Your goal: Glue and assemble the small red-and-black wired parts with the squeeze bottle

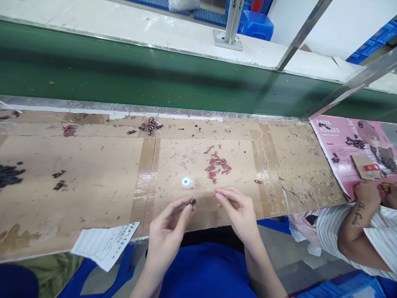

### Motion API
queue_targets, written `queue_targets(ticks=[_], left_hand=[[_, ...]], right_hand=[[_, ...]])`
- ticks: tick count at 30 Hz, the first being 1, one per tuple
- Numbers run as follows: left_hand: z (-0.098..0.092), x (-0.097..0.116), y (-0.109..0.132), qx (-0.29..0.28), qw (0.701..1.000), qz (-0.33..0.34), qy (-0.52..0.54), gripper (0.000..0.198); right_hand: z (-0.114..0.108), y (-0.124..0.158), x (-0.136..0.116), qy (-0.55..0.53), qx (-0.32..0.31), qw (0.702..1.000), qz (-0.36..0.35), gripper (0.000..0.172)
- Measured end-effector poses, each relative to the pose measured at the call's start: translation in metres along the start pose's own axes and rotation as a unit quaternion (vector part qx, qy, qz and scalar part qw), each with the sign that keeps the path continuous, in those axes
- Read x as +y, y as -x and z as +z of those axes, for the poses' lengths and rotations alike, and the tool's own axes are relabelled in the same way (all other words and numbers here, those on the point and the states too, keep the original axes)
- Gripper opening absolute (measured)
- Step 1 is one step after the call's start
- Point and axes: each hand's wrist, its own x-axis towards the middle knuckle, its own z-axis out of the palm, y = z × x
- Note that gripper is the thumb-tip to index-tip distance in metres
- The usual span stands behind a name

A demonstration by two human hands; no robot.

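My left hand (169, 225) pinches a small black part (192, 202) between thumb and fingertips. Facing it, the fingers of my right hand (237, 209) are closed on a tiny red piece (214, 194), mostly covered by the fingertips. The two hands are apart, just above the front of the cardboard-covered bench (173, 157). Beyond them lies a loose spread of small red and dark pieces (214, 165). A small round white container (187, 182) with a blue dot on top stands just past my left fingertips.
A dark and red heap (150, 126) lies at the back, and a black pile (9, 176) at far left. A printed paper (105, 244) hangs over the front edge. Right, a co-worker's hands (367, 194) work by a pink poster (333, 145). A green wall (155, 78) borders the bench.
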Motion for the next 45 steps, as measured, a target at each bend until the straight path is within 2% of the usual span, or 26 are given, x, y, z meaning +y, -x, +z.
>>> queue_targets(ticks=[2,5,12,18,26,34,36,39,42,45], left_hand=[[0.003,0.0,0.0,-0.015,1.0,0.014,-0.004,0.022],[0.004,-0.001,0.0,-0.034,0.998,0.044,-0.022,0.016],[0.0,-0.005,0.002,-0.074,0.993,0.07,-0.063,0.015],[0.002,-0.006,0.002,-0.084,0.996,0.018,-0.037,0.02],[0.006,0.002,-0.003,-0.103,0.993,-0.048,0.034,0.026],[0.007,-0.002,-0.003,-0.104,0.993,-0.046,0.022,0.025],[0.008,-0.001,-0.003,-0.101,0.994,-0.041,0.013,0.027],[0.009,0.003,-0.005,-0.106,0.994,-0.034,0.003,0.027],[0.01,0.01,-0.006,-0.124,0.992,-0.034,0.0,0.027],[0.009,0.015,-0.006,-0.14,0.989,-0.038,0.0,0.028]], right_hand=[[0.01,0.009,-0.008,-0.004,-0.03,0.999,-0.01,0.016],[0.019,0.013,-0.011,0.01,-0.017,1.0,-0.004,0.016],[0.017,0.009,-0.006,0.023,-0.014,0.999,-0.037,0.008],[0.018,0.01,-0.003,0.038,-0.038,0.997,-0.051,0.011],[0.017,0.009,-0.001,0.033,-0.034,0.996,-0.072,0.011],[0.017,0.012,0.0,0.061,-0.023,0.994,-0.089,0.012],[0.017,0.011,-0.001,0.039,-0.026,0.997,-0.064,0.009],[0.015,0.006,0.0,-0.052,-0.054,0.997,0.03,0.007],[0.012,0.0,0.003,-0.154,-0.094,0.974,0.139,0.021],[0.009,-0.002,0.008,-0.186,-0.106,0.959,0.187,0.028]])
